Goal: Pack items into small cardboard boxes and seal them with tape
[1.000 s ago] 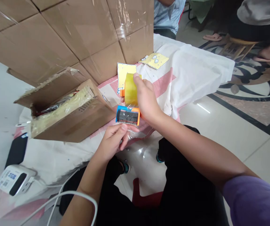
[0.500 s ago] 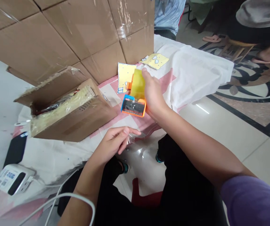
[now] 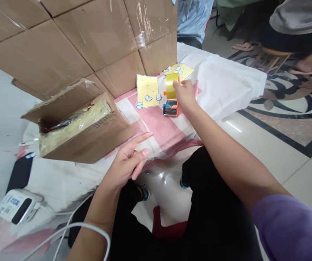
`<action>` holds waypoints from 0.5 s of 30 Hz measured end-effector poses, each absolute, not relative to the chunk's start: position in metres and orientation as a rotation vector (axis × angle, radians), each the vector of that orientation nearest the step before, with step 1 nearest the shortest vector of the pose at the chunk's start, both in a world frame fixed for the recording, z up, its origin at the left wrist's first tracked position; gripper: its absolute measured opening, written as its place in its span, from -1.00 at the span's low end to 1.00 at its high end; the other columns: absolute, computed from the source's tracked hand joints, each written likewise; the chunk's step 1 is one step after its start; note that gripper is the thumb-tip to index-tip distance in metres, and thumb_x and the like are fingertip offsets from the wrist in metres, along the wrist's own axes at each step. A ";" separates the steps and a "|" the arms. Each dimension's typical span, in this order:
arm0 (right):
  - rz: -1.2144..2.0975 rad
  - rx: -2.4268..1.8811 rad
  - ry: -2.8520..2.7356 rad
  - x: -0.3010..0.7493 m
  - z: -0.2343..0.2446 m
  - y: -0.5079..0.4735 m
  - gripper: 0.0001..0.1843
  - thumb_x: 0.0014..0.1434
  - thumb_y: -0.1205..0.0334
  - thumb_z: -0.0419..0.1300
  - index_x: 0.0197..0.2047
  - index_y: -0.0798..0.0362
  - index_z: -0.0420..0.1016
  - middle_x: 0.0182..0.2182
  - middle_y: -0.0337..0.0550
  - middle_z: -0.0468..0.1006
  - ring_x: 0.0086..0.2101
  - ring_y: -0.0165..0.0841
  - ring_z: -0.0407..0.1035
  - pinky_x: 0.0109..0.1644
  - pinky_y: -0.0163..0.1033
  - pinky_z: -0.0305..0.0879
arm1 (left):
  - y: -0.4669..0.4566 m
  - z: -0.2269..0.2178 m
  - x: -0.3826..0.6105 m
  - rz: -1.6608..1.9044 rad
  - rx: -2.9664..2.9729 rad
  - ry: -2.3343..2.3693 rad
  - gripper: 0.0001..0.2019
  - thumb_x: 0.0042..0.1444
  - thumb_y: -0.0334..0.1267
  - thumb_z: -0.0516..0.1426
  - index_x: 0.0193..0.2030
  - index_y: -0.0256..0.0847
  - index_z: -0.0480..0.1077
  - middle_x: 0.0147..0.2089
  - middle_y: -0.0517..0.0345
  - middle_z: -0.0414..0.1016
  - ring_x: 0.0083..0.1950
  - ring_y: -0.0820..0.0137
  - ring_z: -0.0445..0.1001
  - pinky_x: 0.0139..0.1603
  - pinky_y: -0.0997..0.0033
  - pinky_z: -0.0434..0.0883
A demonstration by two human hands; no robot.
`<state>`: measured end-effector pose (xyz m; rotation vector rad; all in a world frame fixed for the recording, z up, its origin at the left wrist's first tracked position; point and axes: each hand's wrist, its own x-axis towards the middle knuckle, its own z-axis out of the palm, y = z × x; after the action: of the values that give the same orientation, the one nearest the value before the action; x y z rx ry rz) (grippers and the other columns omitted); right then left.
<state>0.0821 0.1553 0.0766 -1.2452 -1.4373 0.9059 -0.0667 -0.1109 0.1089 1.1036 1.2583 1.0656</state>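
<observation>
My right hand [image 3: 185, 95] reaches far forward and grips an orange and blue tape dispenser [image 3: 170, 108] that carries a roll of yellowish tape [image 3: 171, 85]. The dispenser rests on or just above the pink and white cloth [image 3: 221, 83]. My left hand [image 3: 128, 163] hovers near my lap with its fingers stretched out, and a thin bit of clear film seems to cling under the fingertips. A small open cardboard box [image 3: 82, 127] with plastic-wrapped contents lies just left of that hand.
Tall sealed cardboard boxes [image 3: 85, 36] stand behind. Two yellow sticker sheets [image 3: 146, 91] lie on the cloth near the dispenser. A white device [image 3: 16, 206] with a cable and a black phone [image 3: 20, 173] are at the lower left. Other people sit at the top right.
My right hand has carried the tape dispenser away from me and down towards the cloth near the yellow sheets. My left hand has spread its fingers.
</observation>
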 end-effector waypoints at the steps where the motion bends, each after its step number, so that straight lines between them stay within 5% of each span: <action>1: 0.820 -1.236 -1.477 0.086 0.085 0.144 -0.75 0.36 0.01 0.05 -0.07 -0.01 0.35 -0.07 -0.01 0.40 0.14 -0.04 0.29 0.08 0.20 0.30 | -0.111 0.109 -0.068 1.066 1.104 1.266 -0.44 0.28 -0.16 0.15 0.41 -0.04 0.20 -0.80 0.49 0.11 -0.74 0.60 -0.05 -0.57 0.47 0.06; 4: 0.711 -0.977 -1.631 0.091 0.120 0.093 -0.75 0.37 0.00 0.04 -0.14 -0.04 0.43 -0.08 -0.06 0.43 0.17 -0.08 0.23 0.17 0.14 0.23 | -0.110 0.109 -0.070 1.060 1.127 1.293 -0.33 0.27 -0.18 0.17 0.48 -0.03 0.05 -0.78 0.48 0.15 -0.74 0.59 -0.02 -0.59 0.49 0.06; 10: 0.864 -0.324 -2.112 0.072 0.147 0.019 -0.82 0.21 0.17 0.25 -0.39 0.05 0.43 -0.37 -0.18 0.45 -0.18 -0.23 0.33 0.04 -0.04 0.25 | -0.104 0.114 -0.069 1.157 1.186 1.363 -0.38 0.26 -0.22 0.15 0.44 -0.14 0.14 -0.78 0.47 0.18 -0.75 0.59 0.03 -0.63 0.54 0.10; 15: 0.743 -0.175 -2.227 0.067 0.139 0.024 -0.86 0.27 0.31 0.17 -0.36 0.07 0.44 -0.25 -0.12 0.45 -0.13 -0.24 0.29 0.04 -0.05 0.21 | -0.099 0.120 -0.070 1.109 1.218 1.467 -0.44 0.25 -0.24 0.15 0.37 -0.22 0.21 -0.75 0.46 0.24 -0.75 0.60 0.09 -0.66 0.62 0.08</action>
<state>0.0667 0.0244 0.1385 -0.1754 -2.2269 0.7426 -0.0700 -0.0988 0.1202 1.2180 1.4669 1.1093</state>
